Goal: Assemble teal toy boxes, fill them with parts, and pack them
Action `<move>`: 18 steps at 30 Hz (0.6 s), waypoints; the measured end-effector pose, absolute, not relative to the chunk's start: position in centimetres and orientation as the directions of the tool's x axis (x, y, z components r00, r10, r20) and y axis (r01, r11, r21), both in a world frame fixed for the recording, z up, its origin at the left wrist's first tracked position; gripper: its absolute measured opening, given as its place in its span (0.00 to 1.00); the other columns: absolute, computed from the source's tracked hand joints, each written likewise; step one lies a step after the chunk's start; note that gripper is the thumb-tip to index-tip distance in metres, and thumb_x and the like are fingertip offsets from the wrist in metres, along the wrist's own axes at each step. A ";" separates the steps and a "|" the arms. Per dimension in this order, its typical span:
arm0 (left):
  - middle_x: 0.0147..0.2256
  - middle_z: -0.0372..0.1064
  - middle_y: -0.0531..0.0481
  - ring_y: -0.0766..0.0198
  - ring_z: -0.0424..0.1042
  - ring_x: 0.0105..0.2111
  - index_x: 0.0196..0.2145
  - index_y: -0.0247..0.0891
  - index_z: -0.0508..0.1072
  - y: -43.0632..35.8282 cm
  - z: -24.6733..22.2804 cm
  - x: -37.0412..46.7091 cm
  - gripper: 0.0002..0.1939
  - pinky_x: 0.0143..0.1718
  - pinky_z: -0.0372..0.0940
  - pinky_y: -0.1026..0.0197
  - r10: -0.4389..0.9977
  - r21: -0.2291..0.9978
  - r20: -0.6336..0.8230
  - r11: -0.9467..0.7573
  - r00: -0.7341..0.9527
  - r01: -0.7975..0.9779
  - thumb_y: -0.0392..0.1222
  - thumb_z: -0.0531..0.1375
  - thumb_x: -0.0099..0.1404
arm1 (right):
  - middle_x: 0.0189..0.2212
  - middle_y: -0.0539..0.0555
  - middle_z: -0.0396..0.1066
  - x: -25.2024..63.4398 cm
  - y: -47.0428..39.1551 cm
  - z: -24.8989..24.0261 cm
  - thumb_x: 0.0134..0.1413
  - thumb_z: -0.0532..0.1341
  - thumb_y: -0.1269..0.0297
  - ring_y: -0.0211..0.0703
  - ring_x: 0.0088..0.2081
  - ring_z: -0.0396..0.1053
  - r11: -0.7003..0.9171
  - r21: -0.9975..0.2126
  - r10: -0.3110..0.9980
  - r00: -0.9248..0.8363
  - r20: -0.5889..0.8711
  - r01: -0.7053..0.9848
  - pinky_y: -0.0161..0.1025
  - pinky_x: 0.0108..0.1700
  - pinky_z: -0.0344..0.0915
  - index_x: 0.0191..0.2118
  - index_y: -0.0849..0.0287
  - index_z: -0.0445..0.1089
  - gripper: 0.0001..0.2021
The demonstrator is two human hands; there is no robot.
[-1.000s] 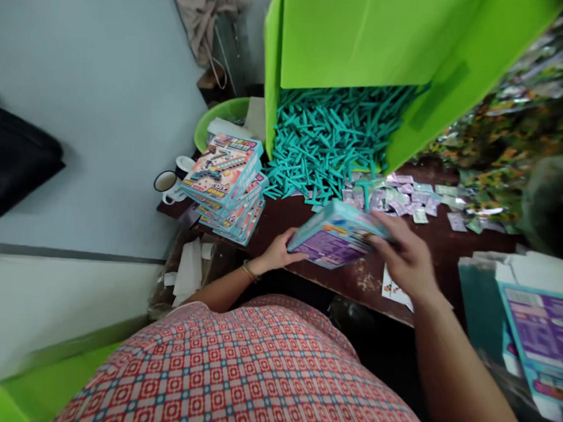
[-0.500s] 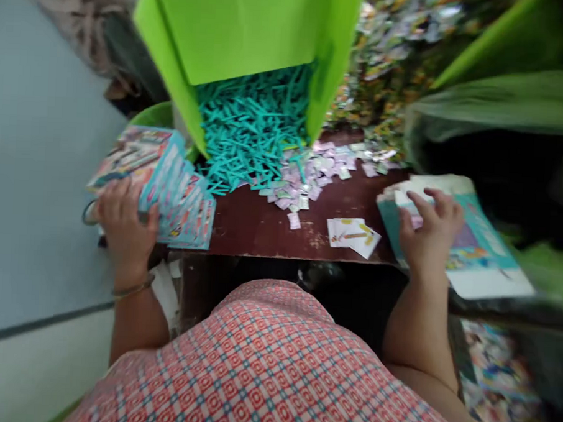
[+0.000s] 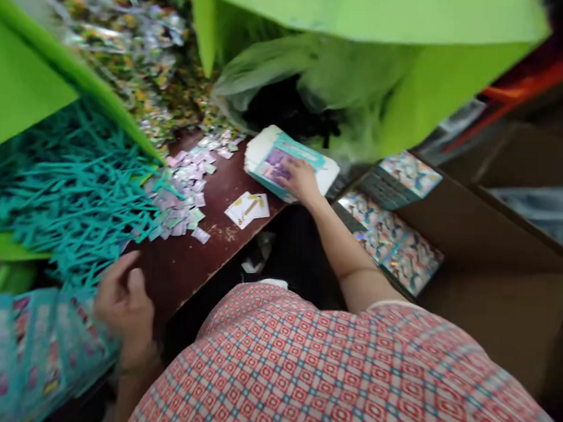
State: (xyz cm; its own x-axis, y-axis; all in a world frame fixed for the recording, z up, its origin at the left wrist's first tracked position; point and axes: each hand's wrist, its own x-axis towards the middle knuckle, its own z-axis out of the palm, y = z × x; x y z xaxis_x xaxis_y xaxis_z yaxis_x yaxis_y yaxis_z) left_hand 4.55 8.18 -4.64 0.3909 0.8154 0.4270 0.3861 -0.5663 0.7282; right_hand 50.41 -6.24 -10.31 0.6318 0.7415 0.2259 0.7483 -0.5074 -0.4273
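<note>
My right hand (image 3: 302, 179) lies on top of a stack of flattened cardboard boxes (image 3: 307, 151), teal and white with a purple panel, its fingers spread over the printed face. My left hand (image 3: 127, 301), a little blurred, is over the near left side of the table, thumb and forefinger apart and nothing visible in it. Beside it is a fanned pile of teal printed packs (image 3: 33, 343). A heap of thin teal plastic sticks (image 3: 87, 184) spills from a green bin, next to small pale pink and green packets (image 3: 184, 194). A few white printed cards (image 3: 248, 209) lie near the table edge.
A dark red table (image 3: 214, 248) runs diagonally. Behind it are a mound of shiny multicoloured wrappers (image 3: 143, 49) and a green bin (image 3: 421, 99) lined with clear plastic. At right, a cardboard carton (image 3: 497, 289) stands by colourful printed boxes (image 3: 392, 234).
The view has swung to the right, bringing the carton into sight. My left hand has left the teal packs. My right hand has flattened onto the box stack from a raised, curled pose.
</note>
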 end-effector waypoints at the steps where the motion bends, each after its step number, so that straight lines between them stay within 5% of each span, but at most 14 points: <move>1: 0.51 0.81 0.56 0.43 0.78 0.54 0.52 0.59 0.78 7.9 -5.9 7.4 0.16 0.60 0.71 0.31 0.806 0.736 0.402 -0.566 0.434 0.370 0.52 0.59 0.69 | 0.67 0.70 0.65 51.6 -6.3 -9.5 0.65 0.68 0.43 0.70 0.69 0.58 -0.565 -0.409 0.707 0.676 0.208 0.716 0.69 0.70 0.55 0.65 0.63 0.69 0.34; 4: 0.45 0.83 0.47 0.48 0.81 0.47 0.44 0.44 0.81 6.9 -8.7 14.2 0.16 0.56 0.75 0.42 0.719 0.781 0.200 -0.527 0.665 0.335 0.54 0.60 0.68 | 0.69 0.79 0.58 54.4 -6.4 -7.9 0.51 0.76 0.39 0.77 0.69 0.53 -0.736 -0.355 0.588 0.805 0.086 0.576 0.72 0.69 0.52 0.70 0.73 0.60 0.53; 9: 0.46 0.82 0.41 0.48 0.80 0.50 0.44 0.37 0.81 5.9 -11.3 19.8 0.19 0.58 0.72 0.45 0.586 0.814 0.018 -0.480 0.810 0.329 0.54 0.59 0.67 | 0.65 0.79 0.61 56.5 -5.9 -6.1 0.48 0.78 0.42 0.71 0.67 0.57 -0.830 -0.386 0.474 0.874 -0.105 0.403 0.63 0.69 0.55 0.65 0.76 0.63 0.51; 11: 0.47 0.82 0.39 0.47 0.80 0.50 0.45 0.37 0.80 5.6 -12.1 21.3 0.20 0.59 0.71 0.44 0.564 0.836 -0.028 -0.439 0.825 0.329 0.54 0.59 0.67 | 0.63 0.78 0.64 57.4 -5.8 -5.0 0.46 0.81 0.50 0.69 0.65 0.61 -0.831 -0.453 0.439 0.881 -0.176 0.324 0.62 0.68 0.58 0.63 0.76 0.64 0.47; 14: 0.50 0.80 0.36 0.47 0.80 0.50 0.50 0.36 0.78 5.7 -13.1 23.2 0.26 0.59 0.71 0.42 0.570 0.891 -0.083 -0.325 0.818 0.317 0.58 0.62 0.64 | 0.55 0.69 0.74 58.1 -6.5 -2.8 0.51 0.79 0.65 0.58 0.57 0.71 -0.743 -0.600 0.495 0.846 -0.197 0.296 0.54 0.63 0.67 0.55 0.71 0.71 0.30; 18: 0.61 0.72 0.31 0.43 0.76 0.58 0.67 0.39 0.64 6.9 -11.9 23.9 0.48 0.61 0.71 0.40 0.625 0.971 -0.010 -0.179 0.781 0.156 0.69 0.67 0.59 | 0.57 0.55 0.76 53.8 -7.8 -0.7 0.67 0.66 0.71 0.38 0.54 0.74 -0.447 -0.781 0.663 0.748 0.040 0.437 0.34 0.59 0.69 0.63 0.64 0.67 0.21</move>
State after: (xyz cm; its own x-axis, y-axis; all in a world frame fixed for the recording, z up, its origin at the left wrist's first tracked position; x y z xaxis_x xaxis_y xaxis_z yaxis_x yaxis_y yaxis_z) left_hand 23.95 6.89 -11.86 0.7807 0.6249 -0.0104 0.1563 -0.1791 0.9713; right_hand 53.76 -7.81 -0.73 0.7480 0.6625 0.0399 0.4372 -0.4466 -0.7806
